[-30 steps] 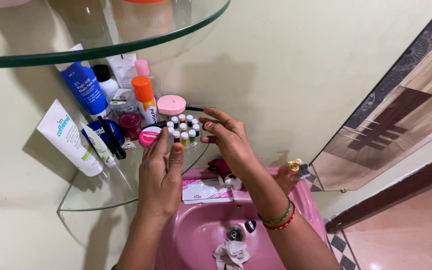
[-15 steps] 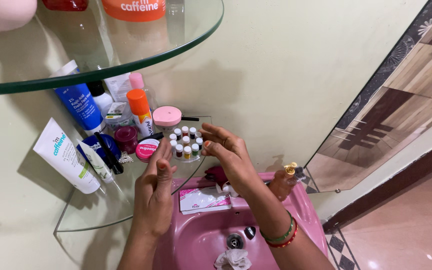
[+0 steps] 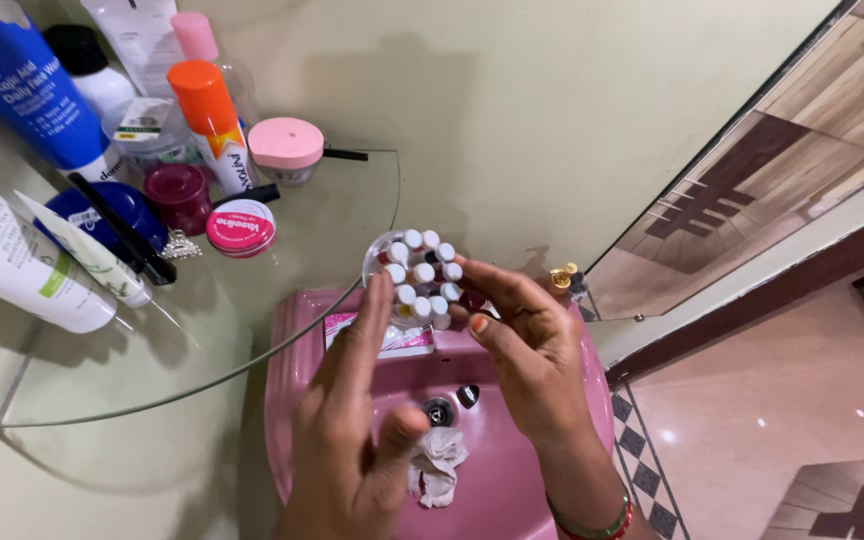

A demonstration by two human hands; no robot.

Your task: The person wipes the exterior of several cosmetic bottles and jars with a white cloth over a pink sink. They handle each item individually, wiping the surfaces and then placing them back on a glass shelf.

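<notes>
Both my hands hold a small round clear tray of several tiny white-capped bottles (image 3: pixel 417 275) above the pink sink (image 3: pixel 522 470). My left hand (image 3: pixel 357 430) touches the tray's left edge with its raised fingers. My right hand (image 3: pixel 527 350) grips the right edge; bangles ring that wrist. The tray is off the glass corner shelf (image 3: pixel 202 340) and in front of its rim.
On the shelf stand a blue tube (image 3: pixel 17 85), a white tube (image 3: pixel 7 265), an orange-capped bottle (image 3: pixel 214 125), a pink-lidded jar (image 3: pixel 287 148), a round pink tin (image 3: pixel 240 227) and a maroon jar (image 3: pixel 178 195). A crumpled cloth (image 3: pixel 437 465) lies in the basin. A mirror (image 3: pixel 792 120) is on the right.
The tray of small bottles has been lifted from the shelf and brought toward me over the sink, held by both hands. The view has tilted down and closer.
</notes>
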